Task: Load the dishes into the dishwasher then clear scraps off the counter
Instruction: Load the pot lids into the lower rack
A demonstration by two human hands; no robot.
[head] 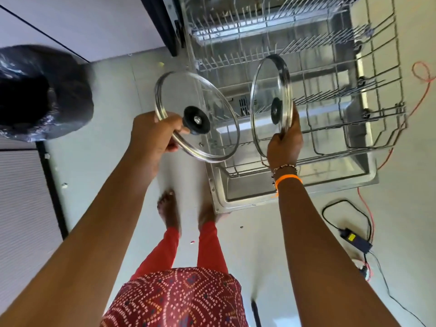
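Bright, even daylight fills the scene, and the pale floor looks washed out and faintly greenish. Shadows are soft and weak. Small highlights glint on the metal rims of the two glass lids, the left lid and the right lid; the right one is smeared by motion blur. The black bin bag shows crinkled glare. The wide-angle lens bends straight lines near the edges and stretches both arms toward the bottom corners. The rack stays fairly sharp.
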